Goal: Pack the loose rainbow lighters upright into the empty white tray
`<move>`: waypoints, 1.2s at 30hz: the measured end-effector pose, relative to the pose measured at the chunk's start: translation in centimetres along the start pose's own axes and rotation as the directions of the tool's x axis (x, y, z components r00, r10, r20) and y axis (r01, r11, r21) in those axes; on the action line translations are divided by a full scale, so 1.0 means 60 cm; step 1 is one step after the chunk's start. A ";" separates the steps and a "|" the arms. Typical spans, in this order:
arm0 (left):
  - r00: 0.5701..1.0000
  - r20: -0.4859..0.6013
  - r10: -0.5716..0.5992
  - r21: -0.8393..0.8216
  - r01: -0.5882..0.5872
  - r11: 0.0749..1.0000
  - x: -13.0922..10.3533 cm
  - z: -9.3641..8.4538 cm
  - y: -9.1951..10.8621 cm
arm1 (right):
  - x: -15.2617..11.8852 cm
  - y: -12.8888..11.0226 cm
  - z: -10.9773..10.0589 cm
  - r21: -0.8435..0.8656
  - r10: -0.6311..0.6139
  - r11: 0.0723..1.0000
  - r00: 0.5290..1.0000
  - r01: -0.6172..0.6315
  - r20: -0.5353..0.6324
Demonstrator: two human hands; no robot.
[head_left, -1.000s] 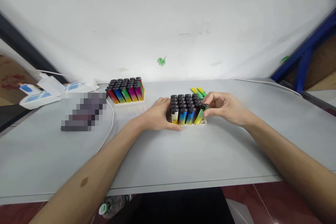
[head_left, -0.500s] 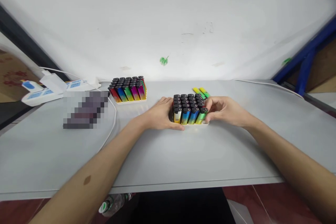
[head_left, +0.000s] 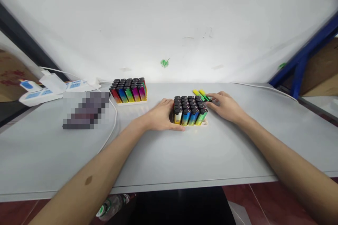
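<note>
A white tray (head_left: pixel 205 123) stands in front of me, filled with rows of upright lighters (head_left: pixel 186 116) with black tops and shiny bodies in silver, blue, green and yellow. My left hand (head_left: pixel 162 115) wraps round the tray's left side, thumb along the front edge. The tray's right end shows a bare strip beside the lighters. Behind it, to the right, two green-and-yellow lighters (head_left: pixel 202 93) lie flat on the table. My right hand (head_left: pixel 223 105) has its thumb and fingers around the black end of one of these; the grip is partly hidden.
Another white tray (head_left: pixel 132 103) with several rows of colourful lighters stands at the back left. Farther left are a power strip (head_left: pixel 34 96) with plugs, a white cable (head_left: pixel 115 117) and a pixelated dark object (head_left: pixel 89 109). A white wall (head_left: pixel 169 24) closes off the back.
My right hand has left the right side of the tray and moved back to the loose lighters. My left hand stays on the tray.
</note>
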State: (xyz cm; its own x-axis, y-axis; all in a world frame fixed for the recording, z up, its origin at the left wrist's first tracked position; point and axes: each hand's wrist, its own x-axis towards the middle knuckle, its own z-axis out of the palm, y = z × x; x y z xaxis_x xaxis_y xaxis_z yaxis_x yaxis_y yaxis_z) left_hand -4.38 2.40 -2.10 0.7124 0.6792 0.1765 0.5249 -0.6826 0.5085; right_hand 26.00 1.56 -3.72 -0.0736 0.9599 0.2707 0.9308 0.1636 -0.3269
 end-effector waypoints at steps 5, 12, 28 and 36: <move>1.000 -0.004 0.000 -0.005 0.000 1.000 0.000 0.000 0.000 | 0.002 0.001 -0.005 -0.037 0.020 0.999 1.000 -0.019 0.022; 1.000 0.021 -0.008 0.028 0.007 1.000 -0.001 -0.002 0.002 | 0.002 0.010 -0.010 -0.073 0.174 0.982 0.984 -0.176 -0.032; 1.000 0.014 -0.025 0.052 0.024 0.998 -0.004 -0.004 0.010 | -0.001 -0.017 -0.037 0.840 0.310 0.526 0.950 -0.129 -0.049; 0.999 0.020 -0.028 0.065 0.027 0.997 -0.003 -0.002 0.008 | -0.007 -0.030 -0.033 0.840 0.325 0.385 0.908 -0.382 0.265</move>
State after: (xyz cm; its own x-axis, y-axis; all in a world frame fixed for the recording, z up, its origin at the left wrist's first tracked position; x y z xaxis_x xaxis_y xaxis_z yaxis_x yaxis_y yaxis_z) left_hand -4.32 1.99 -1.82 0.7066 0.6926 0.1452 0.5730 -0.6804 0.4568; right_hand 25.06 0.43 -1.45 0.1404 0.9850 -0.0998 0.0860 -0.1126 -0.9899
